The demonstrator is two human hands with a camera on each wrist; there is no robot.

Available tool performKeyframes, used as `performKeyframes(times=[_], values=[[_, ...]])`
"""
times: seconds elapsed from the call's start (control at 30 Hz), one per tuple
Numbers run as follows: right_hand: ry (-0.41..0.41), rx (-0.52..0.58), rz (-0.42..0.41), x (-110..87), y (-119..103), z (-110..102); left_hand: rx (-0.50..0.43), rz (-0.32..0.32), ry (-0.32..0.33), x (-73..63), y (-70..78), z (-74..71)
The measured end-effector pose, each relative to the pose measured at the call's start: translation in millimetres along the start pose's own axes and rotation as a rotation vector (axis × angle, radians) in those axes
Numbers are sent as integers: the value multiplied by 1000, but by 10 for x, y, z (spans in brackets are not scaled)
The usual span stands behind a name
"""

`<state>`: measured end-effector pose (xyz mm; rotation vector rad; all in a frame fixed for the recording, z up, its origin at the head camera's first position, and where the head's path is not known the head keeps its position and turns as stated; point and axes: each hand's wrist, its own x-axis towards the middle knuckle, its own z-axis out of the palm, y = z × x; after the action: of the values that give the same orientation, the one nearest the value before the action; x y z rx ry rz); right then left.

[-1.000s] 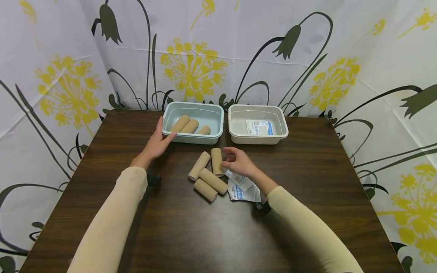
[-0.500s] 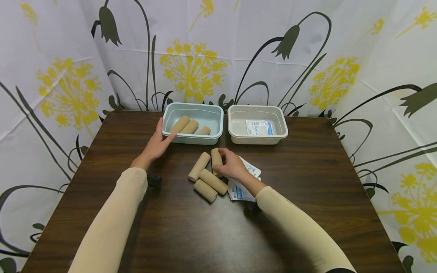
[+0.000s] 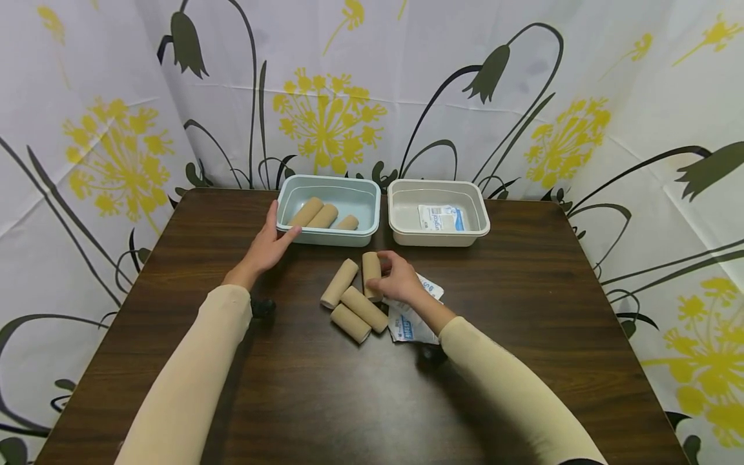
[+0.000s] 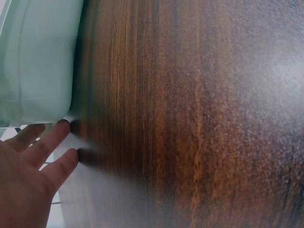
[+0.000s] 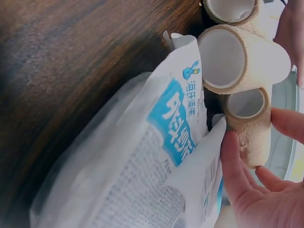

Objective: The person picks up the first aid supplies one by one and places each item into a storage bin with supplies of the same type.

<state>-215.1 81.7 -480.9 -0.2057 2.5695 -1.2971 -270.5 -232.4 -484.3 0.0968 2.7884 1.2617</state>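
My right hand point(image 3: 402, 281) pinches a beige elastic bandage roll point(image 3: 370, 274) lying on the table. In the right wrist view, the thumb and fingers are on opposite sides of that roll, near its white-cored end. Three more bandage rolls point(image 3: 349, 323) lie just left of and below it. Printed white surgical packets point(image 5: 156, 142) lie under and beside the right hand, partly covered by it. My left hand point(image 3: 263, 248) rests at the left front corner of a pale blue bin point(image 3: 331, 239), fingers fairly straight along its side. Three bandage rolls point(image 3: 321, 216) lie inside that bin.
A cream bin point(image 3: 438, 239) stands right of the blue one, holding a white and blue packet point(image 3: 442, 217). Both bins sit near the back edge of the dark wooden table point(image 3: 349, 400). A floral curtain point(image 3: 418, 84) hangs behind.
My right hand has reached left to the upright-lying bandage roll and taken hold of it; the roll has shifted slightly right. My left hand has stayed at the blue bin.
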Motion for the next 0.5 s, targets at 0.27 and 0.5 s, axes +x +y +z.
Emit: performKeyframes(times=[0.27,0.5], values=[[-6,249,52,-55,113,-133,-2,-13,-4,-9,21,10],[-55,446,103,-133,204,-366,-3,-16,-11,-10,20,-3]])
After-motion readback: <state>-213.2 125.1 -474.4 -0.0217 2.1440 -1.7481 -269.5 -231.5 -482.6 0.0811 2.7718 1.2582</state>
